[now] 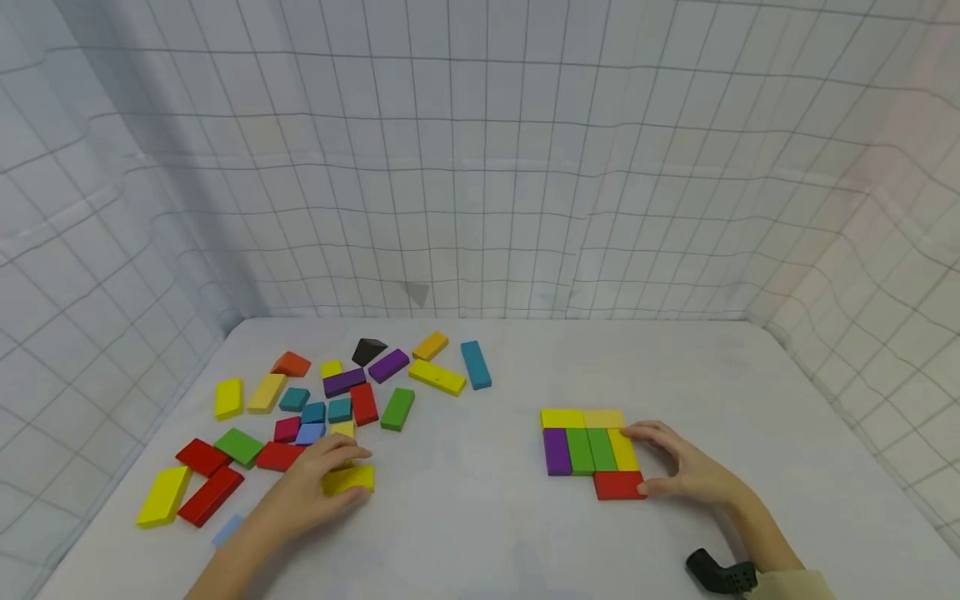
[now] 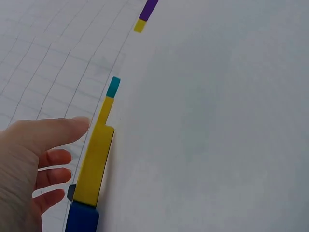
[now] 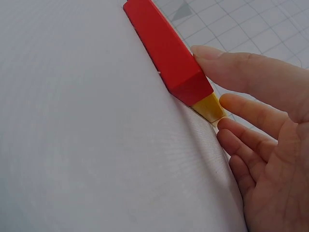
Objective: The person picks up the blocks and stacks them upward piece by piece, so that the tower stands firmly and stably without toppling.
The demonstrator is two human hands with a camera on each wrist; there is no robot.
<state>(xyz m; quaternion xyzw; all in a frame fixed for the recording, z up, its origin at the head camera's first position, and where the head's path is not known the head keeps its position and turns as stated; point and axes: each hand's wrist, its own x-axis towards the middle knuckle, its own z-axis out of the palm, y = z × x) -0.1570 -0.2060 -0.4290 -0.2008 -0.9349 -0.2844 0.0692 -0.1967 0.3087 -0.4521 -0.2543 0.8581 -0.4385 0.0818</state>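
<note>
Both hands down on blocks, white table (image 1: 480, 517), mesh walls close on three sides.

Left hand (image 1: 315, 483) curled over yellow block (image 1: 348, 479), thumb and fingers pinching it, at near edge of loose block scatter (image 1: 330, 400) on left. Right hand (image 1: 686, 467) with fingers nearly straight, tips touching right end of red block (image 1: 618, 485) and yellow side of flat block patch (image 1: 588, 442); nothing gripped. Red block flush under patch's near right corner. Bare table between scatter and patch, more along near edge and far right.
</note>
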